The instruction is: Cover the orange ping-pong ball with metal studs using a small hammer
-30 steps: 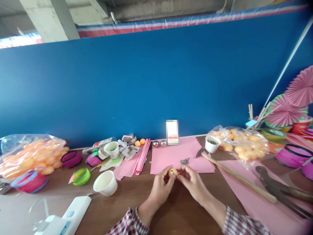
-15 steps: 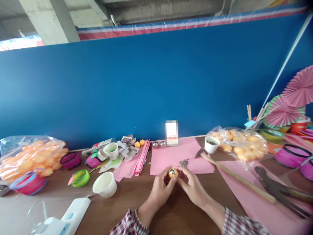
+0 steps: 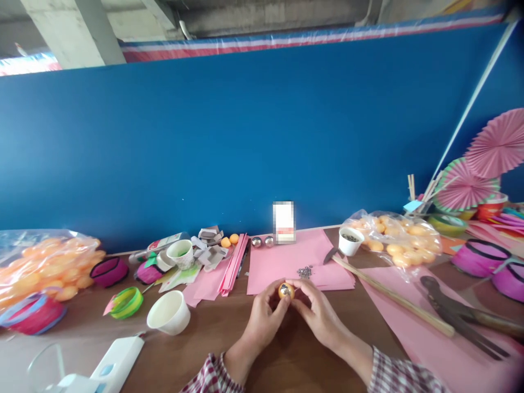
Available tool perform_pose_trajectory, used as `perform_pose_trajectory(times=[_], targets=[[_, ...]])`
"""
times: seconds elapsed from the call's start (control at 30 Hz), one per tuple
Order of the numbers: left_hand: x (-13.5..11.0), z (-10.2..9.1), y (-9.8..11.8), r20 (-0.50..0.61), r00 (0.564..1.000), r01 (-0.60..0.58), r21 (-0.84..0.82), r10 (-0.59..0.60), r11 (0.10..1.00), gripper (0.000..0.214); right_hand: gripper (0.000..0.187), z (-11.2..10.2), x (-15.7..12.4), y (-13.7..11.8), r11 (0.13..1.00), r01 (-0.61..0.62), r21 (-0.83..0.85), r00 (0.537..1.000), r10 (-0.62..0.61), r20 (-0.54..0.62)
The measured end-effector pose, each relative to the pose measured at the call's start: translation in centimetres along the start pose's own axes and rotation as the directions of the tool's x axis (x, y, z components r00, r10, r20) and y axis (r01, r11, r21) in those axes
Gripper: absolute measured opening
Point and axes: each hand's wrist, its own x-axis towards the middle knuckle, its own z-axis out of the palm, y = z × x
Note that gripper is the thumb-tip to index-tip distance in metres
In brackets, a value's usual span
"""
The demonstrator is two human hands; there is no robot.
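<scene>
Both hands meet over the brown table near its front middle. My left hand (image 3: 264,316) and my right hand (image 3: 317,311) pinch a small orange ball (image 3: 285,290) with a shiny silver piece on its face. Their fingers are curled round it from either side. Just beyond the ball, a little heap of small metal bits (image 3: 305,271) lies on a pink paper sheet (image 3: 286,259). Two silver balls (image 3: 262,241) sit at the far edge of that sheet.
A white paper cup (image 3: 168,313) stands left of my hands; a second cup with dark bits (image 3: 351,240) is at the right. Bags of orange balls (image 3: 399,240) (image 3: 45,267), a long wooden stick (image 3: 393,297), pliers (image 3: 458,316) and pink paper fans (image 3: 478,174) crowd the table.
The ball and both hands have stayed together, shifting only slightly; the view has swung a little to the right, so everything has slid leftward.
</scene>
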Motion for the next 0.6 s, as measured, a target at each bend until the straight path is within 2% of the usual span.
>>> perform_pose_trajectory(times=[0.17,0.27,0.33,0.4,0.43,0.53,0.6], targets=[[0.0,0.1,0.1,-0.016,1.0,-0.004,-0.036,0.003,0.999,0.033,0.028,-0.1,0.0,0.0,0.995,0.073,-0.067,0.997,-0.072,0.018],[-0.1,0.1,-0.4,-0.057,0.998,0.022,-0.05,-0.025,0.999,0.035,0.03,-1.8,0.8,0.9,0.976,0.12,-0.182,0.992,-0.109,0.065],[-0.1,0.1,-0.9,-0.087,0.995,0.046,-0.045,-0.05,0.998,0.037,0.027,-3.6,1.5,1.9,0.947,0.088,-0.309,0.996,-0.09,0.009],[-0.1,0.2,-1.2,-0.1,0.993,0.052,-0.036,-0.055,0.998,0.036,0.025,-5.3,2.3,3.0,0.87,0.044,-0.491,0.99,-0.105,-0.096],[-0.1,0.2,-1.3,-0.1,0.994,0.05,-0.035,-0.053,0.998,0.035,0.027,-6.0,2.6,3.4,0.816,0.037,-0.577,0.987,-0.118,-0.104],[-0.1,0.3,-1.3,-0.095,0.994,0.052,-0.039,-0.055,0.998,0.034,0.031,-6.8,3.3,4.3,0.651,0.031,-0.758,0.995,-0.095,-0.041],[-0.1,0.4,-1.3,-0.087,0.994,0.059,-0.034,-0.061,0.998,0.034,0.033,-6.4,3.6,4.6,0.579,0.023,-0.815,0.998,-0.059,-0.013]])
